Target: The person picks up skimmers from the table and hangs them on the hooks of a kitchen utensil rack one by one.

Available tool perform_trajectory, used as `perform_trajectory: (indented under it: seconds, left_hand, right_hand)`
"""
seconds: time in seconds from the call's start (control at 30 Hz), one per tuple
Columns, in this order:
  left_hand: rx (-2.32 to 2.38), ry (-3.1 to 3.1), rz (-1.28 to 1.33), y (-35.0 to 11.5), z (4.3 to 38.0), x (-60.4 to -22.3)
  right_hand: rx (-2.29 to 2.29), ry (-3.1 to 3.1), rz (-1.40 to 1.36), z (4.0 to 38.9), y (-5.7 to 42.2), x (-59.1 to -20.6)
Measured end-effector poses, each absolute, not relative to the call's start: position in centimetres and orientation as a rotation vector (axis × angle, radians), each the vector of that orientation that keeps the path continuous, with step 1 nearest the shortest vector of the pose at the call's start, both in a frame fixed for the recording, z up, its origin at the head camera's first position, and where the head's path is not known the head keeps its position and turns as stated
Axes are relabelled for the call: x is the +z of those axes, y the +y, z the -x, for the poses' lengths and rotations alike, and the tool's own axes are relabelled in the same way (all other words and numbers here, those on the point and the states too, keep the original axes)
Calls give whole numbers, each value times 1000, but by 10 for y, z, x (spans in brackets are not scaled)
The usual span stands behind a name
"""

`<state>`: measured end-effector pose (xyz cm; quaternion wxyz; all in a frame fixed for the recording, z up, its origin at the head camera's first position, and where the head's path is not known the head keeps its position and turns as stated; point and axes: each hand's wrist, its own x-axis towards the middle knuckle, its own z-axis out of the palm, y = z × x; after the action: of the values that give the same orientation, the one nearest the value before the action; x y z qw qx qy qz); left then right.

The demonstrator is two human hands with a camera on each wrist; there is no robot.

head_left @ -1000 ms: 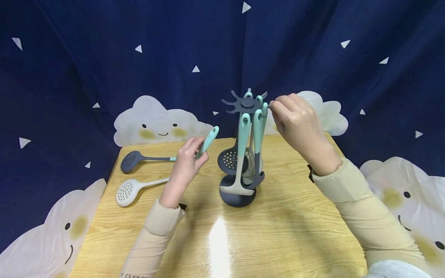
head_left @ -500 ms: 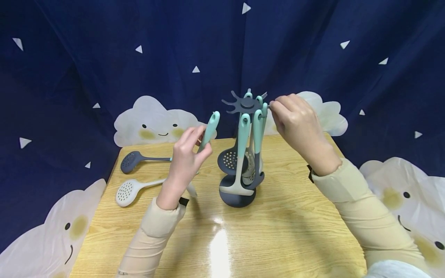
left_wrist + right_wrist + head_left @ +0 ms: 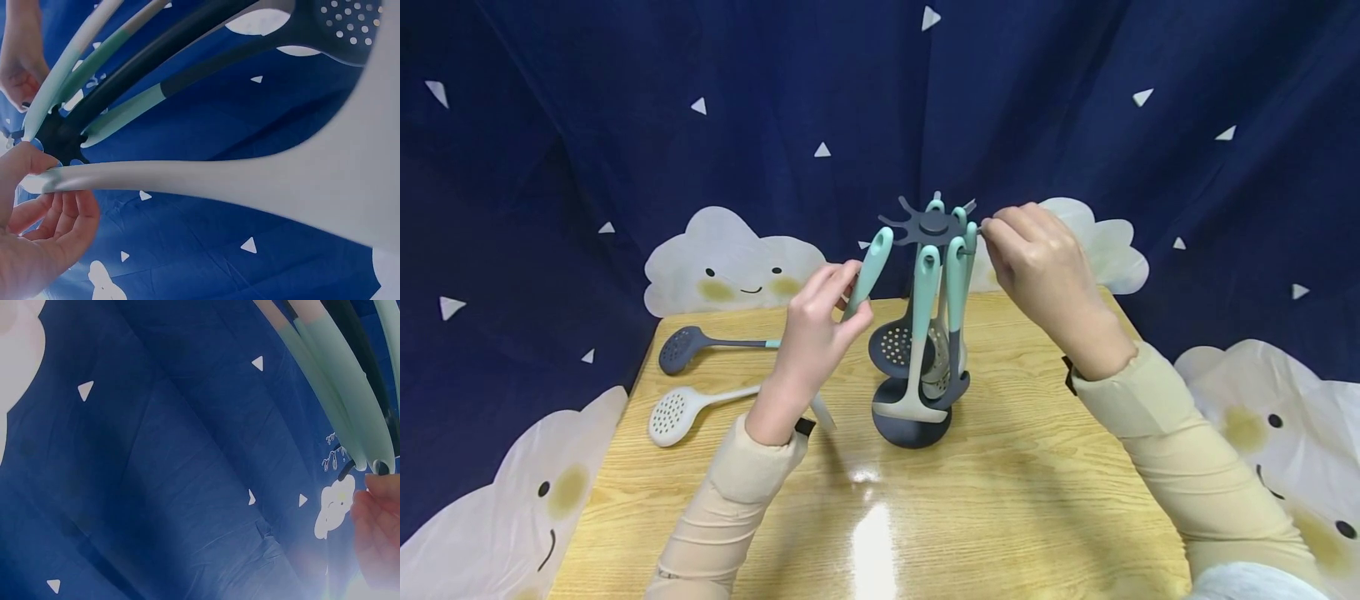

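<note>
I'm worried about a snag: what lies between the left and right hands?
In the head view: the teal handle pinched by the left hand, then the dark hook rack hung with teal-handled utensils.

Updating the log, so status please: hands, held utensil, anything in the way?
Left hand pinching mint-handled utensil, tilted, near rack. Right hand gripping rack's edge. Hanging utensils close by; contact unclear.
</note>
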<state>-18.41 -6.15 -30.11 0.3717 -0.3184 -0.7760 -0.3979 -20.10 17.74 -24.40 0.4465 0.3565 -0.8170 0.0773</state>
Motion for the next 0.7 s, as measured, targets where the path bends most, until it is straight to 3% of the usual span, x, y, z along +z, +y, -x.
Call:
perform_trajectory:
  seconds: [0.7]
  left_hand:
    - [-1062,-2000,813,-50,188,-311]
  right_hand:
    - [280,-1961,-876,203,175,-247]
